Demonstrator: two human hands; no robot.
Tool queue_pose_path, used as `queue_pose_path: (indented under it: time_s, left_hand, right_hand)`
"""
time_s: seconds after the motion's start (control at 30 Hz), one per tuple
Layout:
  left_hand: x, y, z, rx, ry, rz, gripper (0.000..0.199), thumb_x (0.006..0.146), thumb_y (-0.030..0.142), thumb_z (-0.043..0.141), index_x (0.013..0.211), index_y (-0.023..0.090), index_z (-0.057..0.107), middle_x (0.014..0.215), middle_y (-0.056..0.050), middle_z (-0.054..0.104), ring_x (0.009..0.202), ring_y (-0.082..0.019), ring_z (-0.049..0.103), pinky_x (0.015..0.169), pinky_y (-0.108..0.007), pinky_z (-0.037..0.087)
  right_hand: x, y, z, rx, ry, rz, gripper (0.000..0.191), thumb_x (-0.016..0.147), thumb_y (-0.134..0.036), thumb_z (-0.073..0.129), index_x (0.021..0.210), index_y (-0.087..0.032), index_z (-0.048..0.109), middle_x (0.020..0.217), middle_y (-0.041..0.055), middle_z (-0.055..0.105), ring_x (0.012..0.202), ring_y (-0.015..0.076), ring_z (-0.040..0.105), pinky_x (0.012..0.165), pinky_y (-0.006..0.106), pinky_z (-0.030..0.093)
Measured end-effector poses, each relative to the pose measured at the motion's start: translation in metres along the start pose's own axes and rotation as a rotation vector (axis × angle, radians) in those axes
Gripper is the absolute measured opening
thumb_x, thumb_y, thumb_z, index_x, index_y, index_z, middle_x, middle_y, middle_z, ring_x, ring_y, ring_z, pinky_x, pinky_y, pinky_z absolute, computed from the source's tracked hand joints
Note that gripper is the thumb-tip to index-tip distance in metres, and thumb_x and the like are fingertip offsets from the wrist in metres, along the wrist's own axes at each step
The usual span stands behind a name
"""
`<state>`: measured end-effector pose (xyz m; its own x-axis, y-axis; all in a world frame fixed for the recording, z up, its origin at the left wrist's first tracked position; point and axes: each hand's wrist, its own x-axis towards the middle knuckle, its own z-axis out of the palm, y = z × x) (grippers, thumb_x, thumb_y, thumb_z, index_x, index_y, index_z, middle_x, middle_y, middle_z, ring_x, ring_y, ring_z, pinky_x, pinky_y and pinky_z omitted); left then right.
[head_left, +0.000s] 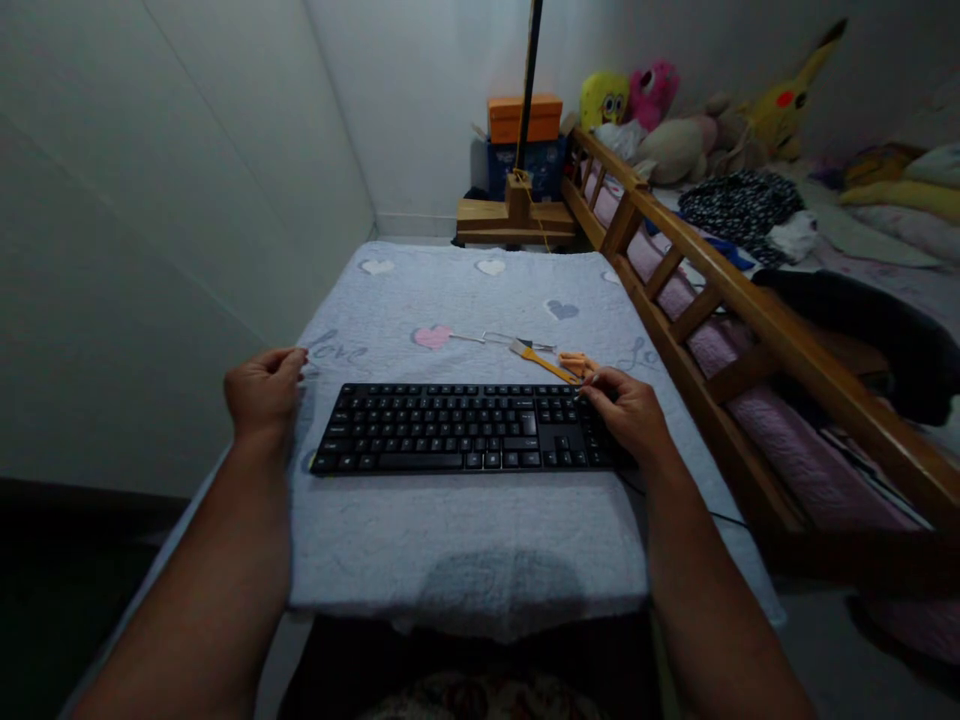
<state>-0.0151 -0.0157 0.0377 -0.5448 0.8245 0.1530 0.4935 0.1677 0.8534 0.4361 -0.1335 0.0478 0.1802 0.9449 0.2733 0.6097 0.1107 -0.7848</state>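
Observation:
A black keyboard [450, 430] lies flat on a cloth-covered table. My left hand [264, 392] is closed beside the cloth's left edge, apart from the keyboard; what its fingers hold, if anything, is hidden. Over the keyboard's upper right corner, my right hand [628, 405] pinches something small and pale, too small to name. Just behind that corner lies a flat brush [544, 362] with an orange handle and pale bristles. Next to it are small orange pieces [574, 362], close to my right fingertips. A thin metal wire tool [517, 341] lies farther back.
The pale blue cloth [465, 540] has heart prints and drapes over the table. Along the right runs a wooden bed rail [720, 290], with plush toys [652, 95] and clothes beyond. An orange box [525, 119] and a wooden stand [517, 215] are behind the table. A wall [150, 240] borders the left.

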Motion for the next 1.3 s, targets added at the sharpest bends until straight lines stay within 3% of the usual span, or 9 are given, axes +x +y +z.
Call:
queue_pose_path:
  time_s: [0.1,0.23,0.33,0.47,0.77,1.03,1.3]
  left_hand:
    - [0.000,-0.005,0.001,-0.027,-0.025,-0.071,0.012,0.075,0.017,0.076,0.087,0.018,0.076,0.062,0.011,0.066,0.060,-0.010,0.055,0.057,-0.021,0.043]
    - [-0.003,-0.006,0.004,0.033,-0.062,-0.012,0.005,0.076,0.019,0.076,0.080,0.018,0.075,0.059,0.011,0.063,0.061,-0.010,0.054,0.058,-0.020,0.041]
    - [-0.005,-0.005,0.006,0.027,-0.071,0.022,0.006,0.080,0.021,0.071,0.075,0.018,0.073,0.056,0.011,0.060,0.060,-0.009,0.054,0.059,-0.020,0.042]
    - [-0.004,-0.007,0.009,-0.063,-0.095,-0.037,0.010,0.081,0.017,0.063,0.075,0.017,0.070,0.060,0.010,0.062,0.057,-0.009,0.054,0.057,-0.020,0.044]
    - [0.009,-0.021,0.012,0.078,-0.123,0.067,0.018,0.074,0.021,0.075,0.091,0.016,0.079,0.069,0.008,0.070,0.076,-0.014,0.063,0.065,-0.021,0.044]
    - [0.012,-0.034,0.019,0.185,-0.103,0.099,0.029,0.081,0.031,0.073,0.101,0.012,0.080,0.085,0.000,0.075,0.074,-0.015,0.063,0.068,-0.025,0.047]
    - [0.007,-0.024,0.018,0.159,-0.090,0.101,0.017,0.077,0.032,0.073,0.082,0.016,0.076,0.077,0.000,0.071,0.074,-0.017,0.064,0.073,-0.027,0.049]
  right_hand:
    - [0.000,-0.002,0.000,-0.005,0.007,-0.014,0.016,0.082,-0.039,0.066,0.075,-0.024,0.065,0.077,0.0031,0.072,0.076,0.0236,0.065,0.075,0.036,0.050]
    - [0.000,-0.003,0.000,-0.029,0.004,-0.023,0.018,0.082,-0.039,0.066,0.072,-0.024,0.063,0.073,0.0023,0.069,0.073,0.0226,0.063,0.073,0.035,0.049]
    - [0.000,-0.002,0.000,-0.054,-0.001,-0.018,0.019,0.081,-0.040,0.066,0.072,-0.024,0.064,0.073,0.0024,0.069,0.072,0.0225,0.062,0.072,0.035,0.048]
    - [0.000,-0.001,0.000,-0.051,-0.004,-0.022,0.020,0.081,-0.040,0.066,0.071,-0.024,0.062,0.075,0.0029,0.070,0.074,0.0233,0.063,0.074,0.036,0.048]
    - [-0.002,-0.002,-0.003,-0.055,-0.057,0.012,0.018,0.086,-0.033,0.058,0.084,-0.023,0.073,0.081,0.0034,0.074,0.073,0.0227,0.065,0.075,0.036,0.047]
    - [-0.003,0.000,-0.005,-0.050,-0.103,0.019,0.020,0.085,-0.034,0.058,0.084,-0.023,0.074,0.084,0.0038,0.075,0.079,0.0231,0.066,0.080,0.036,0.047]
    - [-0.003,-0.004,-0.006,-0.027,-0.104,0.051,0.019,0.080,-0.041,0.065,0.075,-0.023,0.067,0.075,0.0020,0.070,0.074,0.0220,0.063,0.076,0.034,0.047]
